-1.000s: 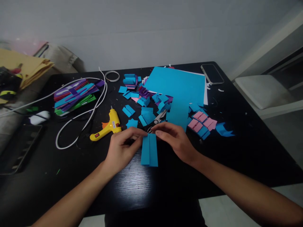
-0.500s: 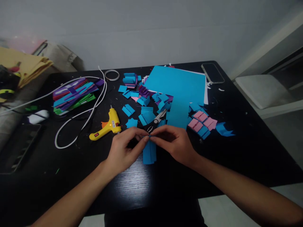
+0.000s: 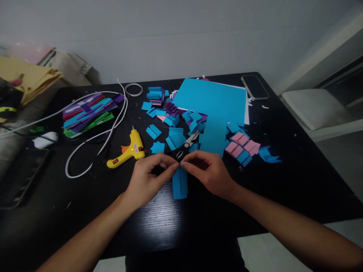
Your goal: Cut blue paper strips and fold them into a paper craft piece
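Between my hands is a folded strip of blue paper with a crease or seam down its middle, its lower part pointing towards me. My left hand pinches the strip's top edge between thumb and fingers. From the other side my right hand pinches the same edge, the fingertips of both hands nearly meeting. Just beyond the fingertips lie scissors with black handles, partly hidden by my hands. Small folded blue paper pieces are scattered around the scissors.
A yellow glue gun rests left of my hands, near a looped white cable. Bundled coloured strips lie farther left. Large blue sheets, pink folded pieces and a phone are on the right of the black table.
The blue strip's lower end has shifted slightly towards me and its crease shows more plainly. Both hands keep their pinch, and more of the scissors' handles shows.
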`<state>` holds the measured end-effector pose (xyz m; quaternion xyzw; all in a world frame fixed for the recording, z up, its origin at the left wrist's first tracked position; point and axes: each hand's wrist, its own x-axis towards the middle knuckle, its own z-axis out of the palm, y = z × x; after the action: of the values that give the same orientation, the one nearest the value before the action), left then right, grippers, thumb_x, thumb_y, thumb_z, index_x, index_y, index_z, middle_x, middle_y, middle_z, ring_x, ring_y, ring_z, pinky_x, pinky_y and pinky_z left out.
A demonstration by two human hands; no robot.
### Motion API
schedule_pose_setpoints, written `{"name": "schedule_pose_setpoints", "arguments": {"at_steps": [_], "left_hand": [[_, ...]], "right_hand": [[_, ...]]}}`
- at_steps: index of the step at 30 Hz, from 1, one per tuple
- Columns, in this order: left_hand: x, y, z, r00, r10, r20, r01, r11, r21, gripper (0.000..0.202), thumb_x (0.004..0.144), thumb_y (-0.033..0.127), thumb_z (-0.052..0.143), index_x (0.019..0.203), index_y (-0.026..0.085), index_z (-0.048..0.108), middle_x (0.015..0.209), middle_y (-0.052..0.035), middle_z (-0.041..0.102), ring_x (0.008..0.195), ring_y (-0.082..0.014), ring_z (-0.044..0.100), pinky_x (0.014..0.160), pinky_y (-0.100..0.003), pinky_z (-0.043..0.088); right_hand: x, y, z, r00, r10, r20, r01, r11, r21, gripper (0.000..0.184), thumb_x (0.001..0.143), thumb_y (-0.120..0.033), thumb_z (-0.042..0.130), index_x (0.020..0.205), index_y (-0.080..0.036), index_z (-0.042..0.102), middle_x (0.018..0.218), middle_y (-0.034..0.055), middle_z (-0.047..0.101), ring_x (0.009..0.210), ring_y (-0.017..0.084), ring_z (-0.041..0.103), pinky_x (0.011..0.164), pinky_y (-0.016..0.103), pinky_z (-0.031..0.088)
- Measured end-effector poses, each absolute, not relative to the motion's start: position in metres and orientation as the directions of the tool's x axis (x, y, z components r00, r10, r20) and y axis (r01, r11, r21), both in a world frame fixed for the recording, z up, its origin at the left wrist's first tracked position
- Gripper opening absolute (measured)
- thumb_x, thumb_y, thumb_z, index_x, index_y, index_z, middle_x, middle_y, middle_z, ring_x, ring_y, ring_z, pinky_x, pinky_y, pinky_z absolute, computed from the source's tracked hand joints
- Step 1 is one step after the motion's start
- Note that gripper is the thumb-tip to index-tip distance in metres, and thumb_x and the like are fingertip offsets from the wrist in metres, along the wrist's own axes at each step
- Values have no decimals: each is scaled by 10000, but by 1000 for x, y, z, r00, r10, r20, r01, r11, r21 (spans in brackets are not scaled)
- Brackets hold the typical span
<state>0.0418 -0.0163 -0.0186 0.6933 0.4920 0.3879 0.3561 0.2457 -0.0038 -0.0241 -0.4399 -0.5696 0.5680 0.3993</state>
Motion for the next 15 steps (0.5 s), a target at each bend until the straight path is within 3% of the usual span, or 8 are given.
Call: {"name": "schedule_pose_setpoints", "arguments": {"at_steps": [4, 15], "left_hand": [[40, -12, -15, 192, 973, 130, 350, -192, 917, 98, 905, 261, 729, 853, 184, 759, 665, 19, 685, 590, -105, 617, 553, -199, 501], [37, -9, -18, 220, 966, 137, 372, -213, 903, 110, 918, 258, 702, 847, 176, 717, 713, 14, 672, 637, -105, 614, 599, -198, 508]], "right_hand": [[247, -1, -25, -274, 960, -49, 23, -44, -999, 118, 851, -323, 793, 843, -209, 763, 836, 26, 779, 782, 185, 729, 734, 308, 594], [245, 1, -28, -290, 952, -101, -7, -108, -994, 129, 831, -332, 822, 832, -206, 793, 830, 28, 792, 785, 178, 729, 770, 308, 588]]}}
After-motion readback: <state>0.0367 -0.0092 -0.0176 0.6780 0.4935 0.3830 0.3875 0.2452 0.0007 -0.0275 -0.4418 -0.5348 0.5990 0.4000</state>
